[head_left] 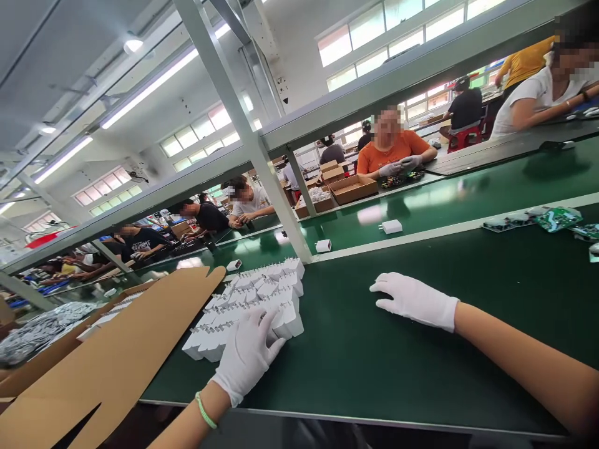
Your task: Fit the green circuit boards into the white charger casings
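Chargers (243, 296), markings unreadable, under left hand's (246, 355) spread fingers; right hand's (414, 301) fingers together on green belt (374, 380).

1. We see a green conveyor bench (421, 349) carrying everything here;
2. packed rows of white plug adapters (248, 305) stand on it, beside a flattened cardboard sheet (112, 349);
3. green circuit boards (556, 218) lie along its far edge;
4. a lone white adapter (392, 226) sits on the green strip beyond.

Matt white cloth is seen on the gloves (246, 358), smooth white plastic on the chargers (262, 293), matt brown card on the flap (116, 337), and glossy green rubber on the belt (374, 349).
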{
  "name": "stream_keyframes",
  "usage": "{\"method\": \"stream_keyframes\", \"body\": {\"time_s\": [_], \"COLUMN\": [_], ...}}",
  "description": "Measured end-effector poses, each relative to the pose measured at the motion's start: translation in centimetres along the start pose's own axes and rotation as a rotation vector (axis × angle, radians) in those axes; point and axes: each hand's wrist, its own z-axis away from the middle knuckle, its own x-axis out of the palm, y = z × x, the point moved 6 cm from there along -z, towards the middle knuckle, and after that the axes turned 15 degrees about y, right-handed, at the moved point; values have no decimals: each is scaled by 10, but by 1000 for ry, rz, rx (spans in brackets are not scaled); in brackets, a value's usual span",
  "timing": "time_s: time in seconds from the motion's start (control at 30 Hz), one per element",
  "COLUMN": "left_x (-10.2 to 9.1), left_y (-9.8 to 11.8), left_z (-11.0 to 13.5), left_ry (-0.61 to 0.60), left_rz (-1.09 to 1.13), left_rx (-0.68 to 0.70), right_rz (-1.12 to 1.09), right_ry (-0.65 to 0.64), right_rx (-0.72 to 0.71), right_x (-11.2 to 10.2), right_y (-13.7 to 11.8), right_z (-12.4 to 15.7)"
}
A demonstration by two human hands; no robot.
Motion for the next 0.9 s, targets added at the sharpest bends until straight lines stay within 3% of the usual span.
{"method": "stream_keyframes", "body": {"time_s": [0.17, 0.33, 0.57, 0.9], "left_x": [6, 2, 3, 2], "left_y": [-8, -22, -14, -8], "left_z": [0, 2, 0, -3], "left_ry": [106, 136, 84, -25], "left_rz": [79, 141, 183, 231], "left_rx": [-20, -28, -44, -170], "right_rz": [3, 4, 7, 31], "right_ry": [-1, 8, 4, -3], "right_rx": [3, 16, 20, 34], "right_x": [1, 0, 0, 0], "right_y": [1, 2, 3, 1], "right_z": [0, 0, 1, 0]}}
